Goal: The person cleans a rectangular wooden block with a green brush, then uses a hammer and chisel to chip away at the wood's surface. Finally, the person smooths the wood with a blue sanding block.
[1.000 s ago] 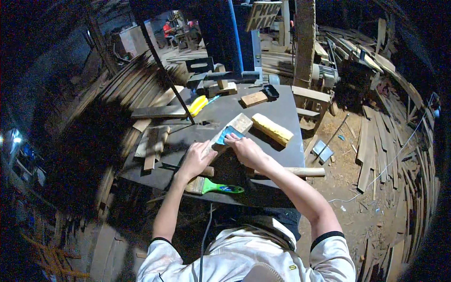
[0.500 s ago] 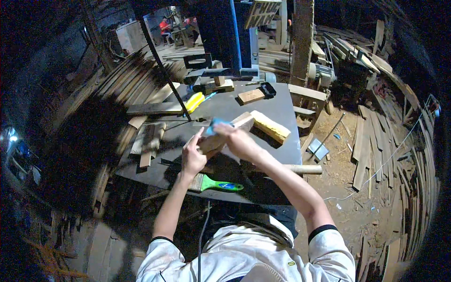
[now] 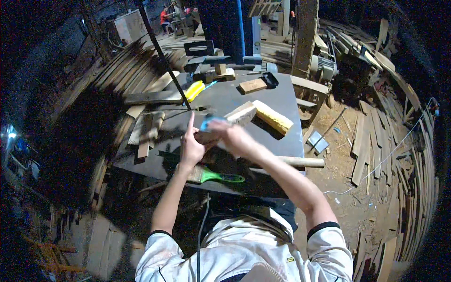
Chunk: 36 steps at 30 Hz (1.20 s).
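Note:
My left hand (image 3: 191,149) grips the near end of a piece of wood (image 3: 206,137) over the table, its index finger stretched out and away from me. My right hand (image 3: 237,140), smeared by motion, lies across the wood. Its fingers press a light-blue piece (image 3: 211,122) onto the wood; whether that is cloth or abrasive sheet is too blurred to tell. Beyond the right hand shows a pale wooden block (image 3: 242,113), perhaps the same piece running on under the hand. Against its far end lies a yellow-topped block (image 3: 273,117). A green-handled paintbrush (image 3: 218,176) lies beside my left wrist.
The metal table (image 3: 221,96) carries a saw blade (image 3: 164,58) rising at its left, a yellow-handled object (image 3: 194,90), a round wooden rod (image 3: 300,162), and a wooden block (image 3: 252,85) beside a black holder. Stacked boards (image 3: 376,141) and a dustpan (image 3: 318,142) lie right.
My right hand and the light-blue piece have slid left along the wood, toward my left hand. The left index finger points out straighter. The whole view has shifted slightly.

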Each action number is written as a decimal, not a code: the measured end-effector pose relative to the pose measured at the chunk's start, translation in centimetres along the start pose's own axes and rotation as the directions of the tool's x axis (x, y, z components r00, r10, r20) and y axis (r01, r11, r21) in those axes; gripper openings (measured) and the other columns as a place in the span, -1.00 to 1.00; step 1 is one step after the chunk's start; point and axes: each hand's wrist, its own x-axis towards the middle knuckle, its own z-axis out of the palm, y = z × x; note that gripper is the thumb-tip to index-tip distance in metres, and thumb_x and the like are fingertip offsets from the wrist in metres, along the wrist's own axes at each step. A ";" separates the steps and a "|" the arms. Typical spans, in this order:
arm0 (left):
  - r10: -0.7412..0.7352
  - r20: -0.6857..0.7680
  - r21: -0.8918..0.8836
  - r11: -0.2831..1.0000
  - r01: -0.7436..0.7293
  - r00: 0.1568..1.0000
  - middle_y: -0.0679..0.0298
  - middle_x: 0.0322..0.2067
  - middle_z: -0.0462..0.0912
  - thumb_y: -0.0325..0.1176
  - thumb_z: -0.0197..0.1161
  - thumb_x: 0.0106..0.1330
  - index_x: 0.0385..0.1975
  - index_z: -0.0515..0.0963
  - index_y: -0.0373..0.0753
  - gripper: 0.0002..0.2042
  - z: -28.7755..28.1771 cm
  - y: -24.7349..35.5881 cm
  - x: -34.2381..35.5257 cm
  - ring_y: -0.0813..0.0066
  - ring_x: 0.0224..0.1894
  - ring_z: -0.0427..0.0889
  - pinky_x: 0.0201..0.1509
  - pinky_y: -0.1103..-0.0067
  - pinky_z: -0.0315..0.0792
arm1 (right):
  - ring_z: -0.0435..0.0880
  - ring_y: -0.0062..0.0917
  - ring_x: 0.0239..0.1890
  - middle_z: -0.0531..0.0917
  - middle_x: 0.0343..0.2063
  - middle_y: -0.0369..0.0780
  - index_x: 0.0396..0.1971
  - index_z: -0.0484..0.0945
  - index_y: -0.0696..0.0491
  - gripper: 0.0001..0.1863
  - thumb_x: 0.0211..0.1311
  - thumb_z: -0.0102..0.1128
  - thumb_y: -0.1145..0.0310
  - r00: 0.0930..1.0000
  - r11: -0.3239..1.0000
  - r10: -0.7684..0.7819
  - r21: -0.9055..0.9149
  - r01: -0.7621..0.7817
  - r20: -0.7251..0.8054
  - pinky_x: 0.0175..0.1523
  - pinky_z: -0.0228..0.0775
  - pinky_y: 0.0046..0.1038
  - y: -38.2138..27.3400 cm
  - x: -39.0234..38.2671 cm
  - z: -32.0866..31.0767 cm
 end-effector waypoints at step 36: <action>0.018 0.020 0.015 1.000 -0.018 1.000 0.19 -0.46 0.64 -0.42 0.62 -0.13 0.47 0.05 -0.23 0.09 0.3 1.2 0.1 0.44 -0.45 0.58 -0.24 0.49 0.52 | 0.64 -0.18 0.02 0.68 -0.17 -0.03 0.04 0.53 0.05 -0.61 0.17 0.12 0.45 0.939 0.934 0.327 -0.117 -0.338 -0.106 0.05 0.56 -0.19 6.0 -0.2 -2.9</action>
